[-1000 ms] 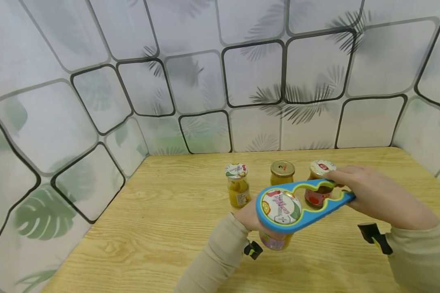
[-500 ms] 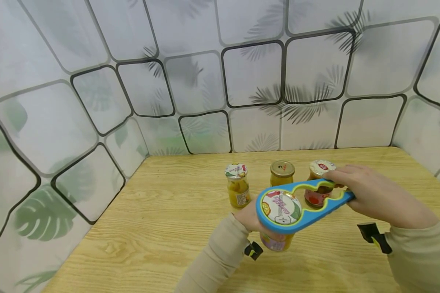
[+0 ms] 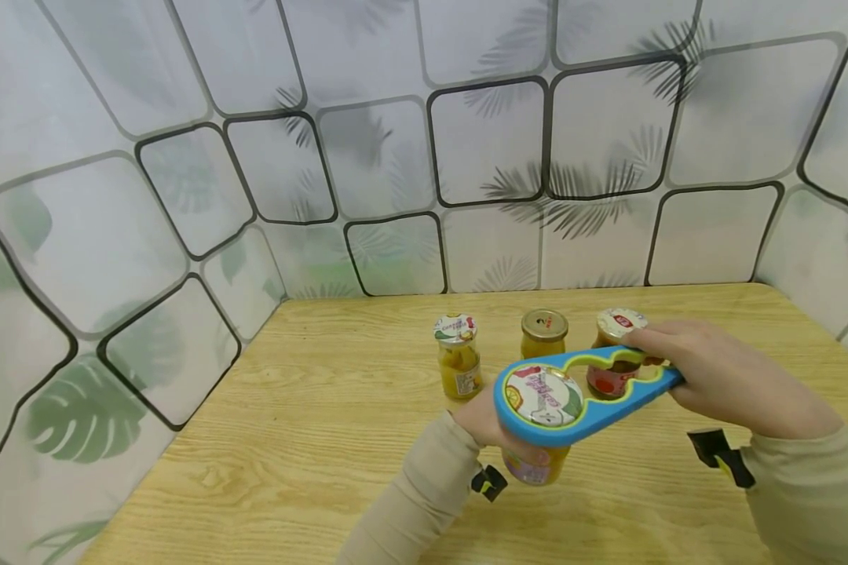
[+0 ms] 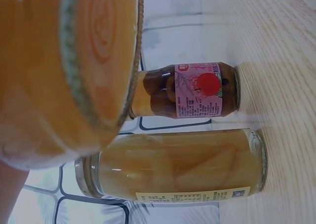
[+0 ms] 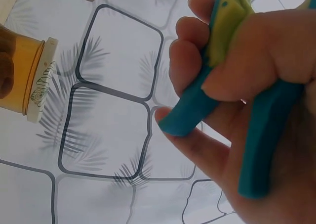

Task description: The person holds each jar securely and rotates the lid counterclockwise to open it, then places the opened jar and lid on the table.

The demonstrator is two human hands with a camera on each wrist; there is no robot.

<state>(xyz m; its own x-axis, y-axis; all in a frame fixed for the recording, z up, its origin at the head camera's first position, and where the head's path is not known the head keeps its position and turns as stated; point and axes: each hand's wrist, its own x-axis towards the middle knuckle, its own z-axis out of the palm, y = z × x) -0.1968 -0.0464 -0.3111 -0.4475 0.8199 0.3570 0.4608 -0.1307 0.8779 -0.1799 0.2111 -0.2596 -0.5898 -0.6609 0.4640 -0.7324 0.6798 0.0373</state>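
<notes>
In the head view, my left hand (image 3: 493, 420) holds a glass jar of yellow fruit (image 3: 535, 468) by its side, above the table. A blue and lime-green jar opener (image 3: 581, 428) encircles the jar's patterned lid (image 3: 542, 395). My right hand (image 3: 742, 383) grips the opener's far end, squeezing its two handles together. In the right wrist view, fingers and thumb wrap the teal-looking handles (image 5: 195, 108), whose ends stand a little apart. The held jar (image 4: 34, 80) looms large and close in the left wrist view. My left fingers are mostly hidden by the opener.
Behind my hands, three more jars stand on the wooden table (image 3: 311, 408): a yellow-fruit jar (image 3: 459, 365), a gold-lidded jar (image 3: 544, 333) and a dark-fruit jar with a white lid (image 3: 620, 322). The opener partly covers the latter two. Patterned wall panels (image 3: 495, 243) enclose the table.
The held jar's lower body has shifted very slightly right beneath the opener. Both hands keep their holds and have hardly moved.
</notes>
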